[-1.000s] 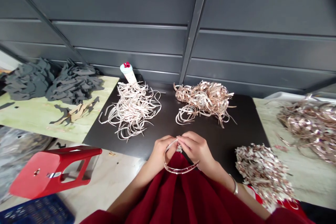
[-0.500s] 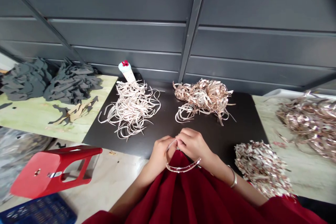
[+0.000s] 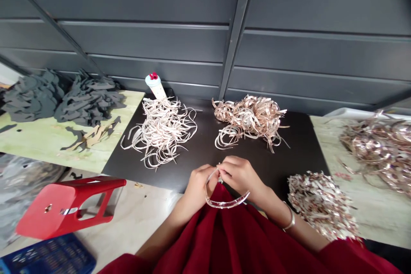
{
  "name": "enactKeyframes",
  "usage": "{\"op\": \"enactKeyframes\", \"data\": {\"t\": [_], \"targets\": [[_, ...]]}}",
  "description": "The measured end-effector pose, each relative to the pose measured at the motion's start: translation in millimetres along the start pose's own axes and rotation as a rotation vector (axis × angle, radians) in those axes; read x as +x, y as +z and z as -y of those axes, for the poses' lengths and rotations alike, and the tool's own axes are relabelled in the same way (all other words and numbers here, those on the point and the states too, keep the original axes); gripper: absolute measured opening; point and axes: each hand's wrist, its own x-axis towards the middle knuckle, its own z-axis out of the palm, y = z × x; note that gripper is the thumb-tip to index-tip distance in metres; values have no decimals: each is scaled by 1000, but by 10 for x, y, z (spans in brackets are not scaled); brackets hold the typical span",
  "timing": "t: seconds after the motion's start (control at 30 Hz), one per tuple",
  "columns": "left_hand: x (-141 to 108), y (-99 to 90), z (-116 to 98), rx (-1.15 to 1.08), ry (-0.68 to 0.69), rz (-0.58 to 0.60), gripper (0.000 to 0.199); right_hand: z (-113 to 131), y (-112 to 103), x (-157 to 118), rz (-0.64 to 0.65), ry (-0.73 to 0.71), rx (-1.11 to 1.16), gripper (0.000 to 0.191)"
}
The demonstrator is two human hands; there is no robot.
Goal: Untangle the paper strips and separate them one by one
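My left hand (image 3: 201, 185) and my right hand (image 3: 238, 173) meet at the near edge of the dark table board. Both are closed, fingertips pinching one end of a thin, shiny rose-gold strip (image 3: 224, 204). The strip's free part curves down in front of the red garment. Ahead on the left lies a loose heap of pale, narrow strips (image 3: 165, 130). Ahead on the right is a tangled pile of rose-gold strips (image 3: 253, 115). Near my right forearm sits a mound of small shiny scraps (image 3: 321, 203). Fingers hide the pinched end of the strip.
Behind the board (image 3: 192, 171) rises a grey panelled partition (image 3: 144, 40). A white cup (image 3: 157, 87) stands by the pale strips. Dark grey cut pieces (image 3: 35, 96) lie left, more shiny strips (image 3: 382, 152) right. A red stool (image 3: 48, 207) and blue crate (image 3: 48, 259) are at lower left.
Both hands still pinch the strip, with its hanging curve shifted slightly right and up. The fingertips have moved only a little. The piles look the same.
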Motion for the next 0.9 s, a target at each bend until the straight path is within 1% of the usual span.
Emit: {"op": "enactKeyframes", "data": {"t": [0.07,0.13,0.17,0.27,0.33,0.37,0.43,0.53,0.6,0.63,0.67,0.73,0.83,0.9], "targets": [[7,6,9,17,14,-4,36,-1,31,16,-18,-31,-67,28],[13,5,19,-3,-1,-17,37,-17,55,28,-47,-14,-55,25],[15,3,23,-28,-17,-20,37,-29,60,30,-55,24,-4,23],[12,-4,31,-120,-68,-27,37,-56,50,14,-47,170,240,20],[6,-6,33,-150,-80,-46,35,-58,34,-12,-46,218,349,18],[4,-6,32,-150,-79,-57,35,-53,29,-27,-55,217,363,17],[2,-4,29,-118,-64,-65,35,-38,30,-52,-70,175,318,18],[7,-1,20,-27,-15,-46,37,-15,51,-60,-84,86,149,22],[16,-7,13,13,23,-31,37,-6,65,-42,-103,79,83,23],[21,-15,10,11,33,-27,38,-4,71,-28,-117,108,103,22],[26,-25,8,-10,36,-24,38,-4,77,-14,-132,157,168,20],[38,-49,6,-112,9,-13,37,-6,94,6,-156,294,421,16],[55,-80,18,-342,-139,34,33,-16,141,-4,-164,484,922,14],[65,-98,38,-437,-241,73,33,-28,168,-33,-127,557,1190,15]]}}
